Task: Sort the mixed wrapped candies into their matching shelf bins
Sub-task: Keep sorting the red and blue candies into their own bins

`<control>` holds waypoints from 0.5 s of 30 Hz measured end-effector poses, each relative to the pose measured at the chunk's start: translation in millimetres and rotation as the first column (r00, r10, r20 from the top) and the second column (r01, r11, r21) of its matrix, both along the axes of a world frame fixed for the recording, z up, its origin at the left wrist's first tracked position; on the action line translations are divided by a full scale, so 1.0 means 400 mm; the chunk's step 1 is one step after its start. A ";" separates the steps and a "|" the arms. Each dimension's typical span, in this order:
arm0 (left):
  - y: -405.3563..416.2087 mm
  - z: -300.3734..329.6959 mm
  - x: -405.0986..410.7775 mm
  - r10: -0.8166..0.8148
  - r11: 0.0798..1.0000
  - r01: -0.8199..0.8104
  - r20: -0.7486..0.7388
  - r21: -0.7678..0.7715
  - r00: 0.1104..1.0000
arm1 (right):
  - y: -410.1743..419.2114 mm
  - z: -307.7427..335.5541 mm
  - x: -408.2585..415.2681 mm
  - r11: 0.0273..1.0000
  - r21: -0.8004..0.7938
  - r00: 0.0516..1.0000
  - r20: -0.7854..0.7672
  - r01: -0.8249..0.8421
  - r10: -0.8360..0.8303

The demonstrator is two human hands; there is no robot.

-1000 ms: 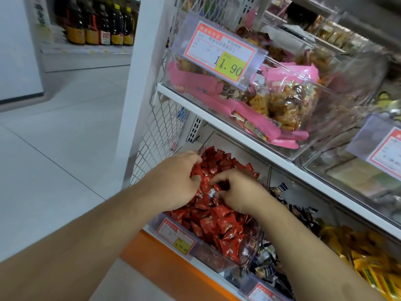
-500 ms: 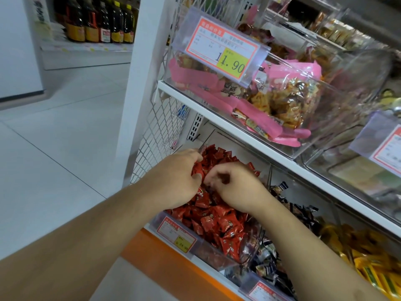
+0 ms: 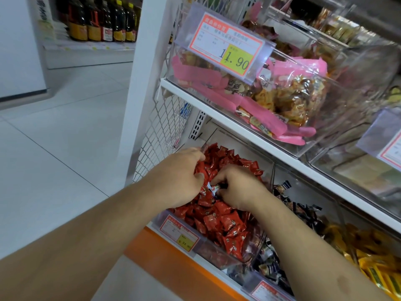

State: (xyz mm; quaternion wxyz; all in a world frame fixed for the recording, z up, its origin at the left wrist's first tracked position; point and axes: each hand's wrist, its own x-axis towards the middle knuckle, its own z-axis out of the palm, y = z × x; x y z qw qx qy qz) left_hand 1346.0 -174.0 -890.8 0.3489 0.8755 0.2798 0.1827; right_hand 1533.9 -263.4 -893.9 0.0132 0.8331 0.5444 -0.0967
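A clear bin (image 3: 196,246) on the lower shelf is heaped with red wrapped candies (image 3: 223,222). Both my hands are in it. My left hand (image 3: 180,177) lies on the left of the heap, its fingers curled down among the red pieces, so what they grip is hidden. My right hand (image 3: 238,187) is beside it, fingertips pinched on a small candy with a white and dark wrapper (image 3: 214,187) that differs from the red ones. To the right is a bin of dark wrapped candies (image 3: 301,211), then one of yellow wrapped candies (image 3: 368,248).
The shelf above (image 3: 249,135) overhangs the bins and carries a clear bin of pink snack packs (image 3: 271,101) with a price tag (image 3: 227,46). A wire mesh panel (image 3: 165,129) and a white post (image 3: 141,72) close the left side. Bottles (image 3: 102,20) stand on a far shelf.
My right hand closed up against the left and hid the odd candy, then drew back slightly; the white and dark piece now shows again between its fingertips. My left hand has barely moved.
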 end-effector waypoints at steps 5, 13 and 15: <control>-0.002 0.002 -0.001 0.002 1.000 -0.002 0.000 0.002 1.000 | -0.005 0.000 -0.002 0.999 0.038 1.000 0.005 0.008 -0.009; -0.005 0.007 -0.001 0.003 1.000 -0.003 -0.006 -0.003 1.000 | -0.023 0.017 -0.009 0.994 0.106 0.999 0.045 0.007 -0.012; -0.007 0.010 0.001 0.004 1.000 -0.004 -0.004 -0.005 1.000 | -0.030 0.017 -0.007 0.989 0.146 1.000 -0.003 0.026 -0.026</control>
